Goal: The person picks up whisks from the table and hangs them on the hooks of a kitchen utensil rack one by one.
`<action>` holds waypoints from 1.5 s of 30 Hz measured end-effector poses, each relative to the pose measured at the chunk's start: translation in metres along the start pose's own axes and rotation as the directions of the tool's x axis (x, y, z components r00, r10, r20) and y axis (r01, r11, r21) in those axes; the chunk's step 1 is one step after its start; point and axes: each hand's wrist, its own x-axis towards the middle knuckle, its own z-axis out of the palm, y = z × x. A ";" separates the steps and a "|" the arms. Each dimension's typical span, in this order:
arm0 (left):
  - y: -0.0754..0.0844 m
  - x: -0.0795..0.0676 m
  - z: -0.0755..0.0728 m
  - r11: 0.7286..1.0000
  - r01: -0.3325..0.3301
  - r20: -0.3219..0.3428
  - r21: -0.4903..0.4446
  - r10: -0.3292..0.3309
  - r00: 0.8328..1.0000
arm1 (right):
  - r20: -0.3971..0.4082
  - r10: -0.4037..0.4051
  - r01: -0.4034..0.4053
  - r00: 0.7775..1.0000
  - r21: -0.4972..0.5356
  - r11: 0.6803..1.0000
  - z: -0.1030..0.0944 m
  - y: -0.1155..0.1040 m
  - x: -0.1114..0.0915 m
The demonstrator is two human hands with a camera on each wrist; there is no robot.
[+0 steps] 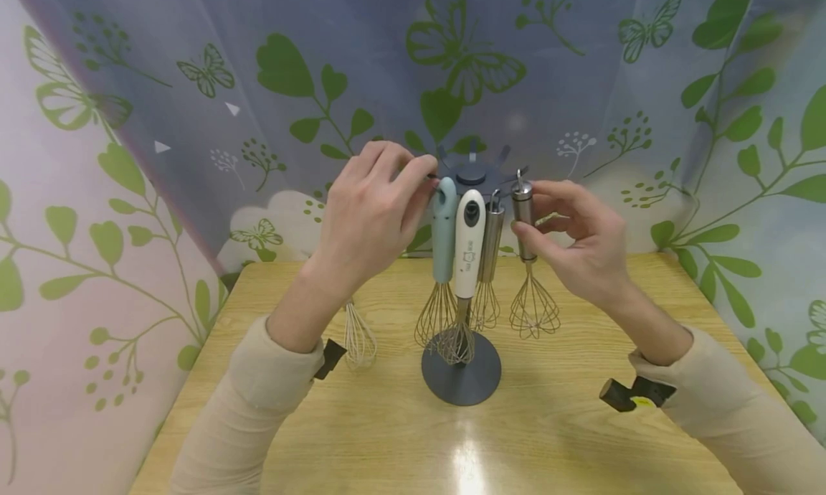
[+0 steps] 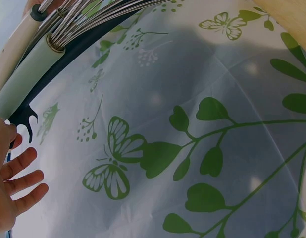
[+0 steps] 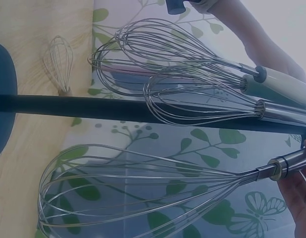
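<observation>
A dark whisk stand (image 1: 461,384) has a round base and hooks at its top. From it hang a light blue-handled whisk (image 1: 442,247), a white-handled whisk (image 1: 469,244) and a steel-handled whisk (image 1: 492,247). My left hand (image 1: 374,208) pinches a hook of the stand beside the blue handle's top end; its other fingers (image 2: 24,186) are spread. My right hand (image 1: 581,237) holds another steel whisk (image 3: 138,181) by its handle, thumb in front and fingers behind. Its top loop is close to a right-hand hook; whether they engage, I cannot tell.
Another whisk (image 1: 359,337) lies on the wooden table (image 1: 548,437), left of the stand, partly behind my left forearm. A curtain (image 1: 361,21) printed with leaves and butterflies hangs close behind the stand and along both sides.
</observation>
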 end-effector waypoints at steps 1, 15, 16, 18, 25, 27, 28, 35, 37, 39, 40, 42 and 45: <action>0.000 0.000 0.000 1.000 0.000 0.000 0.001 0.000 1.000 | 0.002 0.000 0.000 1.000 0.001 1.000 0.000 0.000 0.000; 0.001 0.001 -0.002 1.000 -0.007 0.002 -0.008 0.007 1.000 | 0.010 0.014 -0.014 1.000 0.001 1.000 0.004 0.002 -0.002; 0.001 0.001 -0.001 1.000 -0.008 0.002 -0.008 0.008 1.000 | 0.011 0.015 -0.015 1.000 0.000 1.000 0.004 0.002 -0.002; 0.001 0.002 -0.001 1.000 -0.009 0.003 -0.007 0.009 1.000 | 0.012 0.016 -0.016 1.000 0.001 1.000 0.004 0.001 -0.002; 0.001 0.002 -0.001 1.000 -0.009 0.003 -0.003 0.009 1.000 | 0.020 0.022 -0.022 1.000 -0.006 1.000 0.006 0.002 -0.002; 0.000 0.002 0.000 1.000 -0.010 0.003 -0.002 0.010 1.000 | 0.024 0.029 -0.029 0.999 -0.011 1.000 0.007 0.002 -0.003; 0.000 0.002 0.000 1.000 -0.011 0.004 -0.002 0.011 1.000 | 0.026 0.033 -0.032 0.999 -0.015 0.999 0.007 0.002 -0.003; 0.000 0.002 -0.001 1.000 -0.010 0.001 0.000 0.010 1.000 | 0.028 0.042 -0.041 0.999 -0.033 0.999 0.009 0.001 -0.003; 0.000 0.001 -0.001 1.000 -0.010 -0.001 -0.001 0.010 1.000 | 0.033 0.047 -0.046 0.998 -0.031 0.998 0.010 0.002 -0.003; 0.000 0.001 0.000 1.000 -0.011 -0.002 -0.004 0.011 1.000 | 0.038 0.054 -0.053 0.998 -0.027 0.998 0.010 0.003 -0.004; 0.000 0.001 0.000 1.000 -0.010 -0.004 -0.005 0.010 1.000 | 0.042 0.057 -0.056 0.997 -0.028 0.998 0.011 0.003 -0.004; 0.000 0.000 0.000 1.000 -0.010 -0.006 -0.006 0.010 1.000 | 0.046 0.059 -0.057 0.997 -0.033 0.998 0.011 0.004 -0.005; 0.000 0.000 0.000 1.000 -0.007 -0.010 -0.006 0.007 1.000 | 0.045 0.057 -0.055 0.997 -0.044 0.997 0.012 0.005 -0.005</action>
